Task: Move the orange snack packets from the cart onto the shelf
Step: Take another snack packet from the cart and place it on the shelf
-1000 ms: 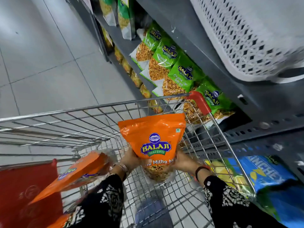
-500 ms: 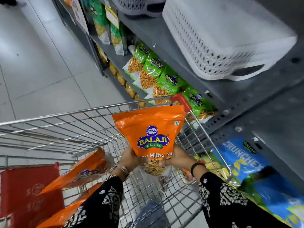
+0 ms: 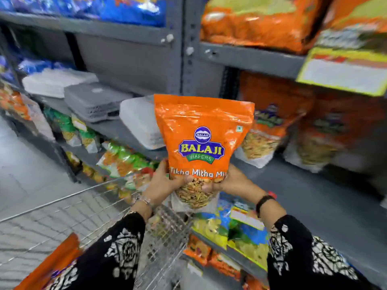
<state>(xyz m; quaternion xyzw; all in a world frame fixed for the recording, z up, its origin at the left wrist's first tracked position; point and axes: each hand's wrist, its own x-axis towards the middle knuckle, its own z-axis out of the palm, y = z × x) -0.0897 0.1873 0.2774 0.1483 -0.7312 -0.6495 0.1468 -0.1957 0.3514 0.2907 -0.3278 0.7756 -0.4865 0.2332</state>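
Both hands are closed on one orange Balaji Wafers packet [image 3: 202, 141], held upright in the air in front of the grey metal shelving. The left hand [image 3: 162, 183] grips the lower left corner and the right hand [image 3: 234, 184] the lower right, the thumbs pressed on the clear window at the bottom where the snack mix shows through. "Tikha Mitha Mix" is printed just above the fingers. The packet is raised above the far end of the wire cart [image 3: 88, 208], clear of it, and touches no shelf.

Behind it to the right, on the grey shelf [image 3: 297, 185], more orange packets [image 3: 266, 132] of the same kind stand against the back, blurred. The shelf board in front of them is bare. To the left sit flat white and grey plastic containers [image 3: 94, 101] on a lower-looking level, with green snack packets [image 3: 123, 158] under them.

Another orange packet [image 3: 56, 262] lies in the cart at the lower left, partly hidden by the black-and-white patterned sleeve [image 3: 117, 254]. Blue and yellow bags [image 3: 228, 225] fill the shelf beneath the right wrist, which wears a dark band [image 3: 264, 200].
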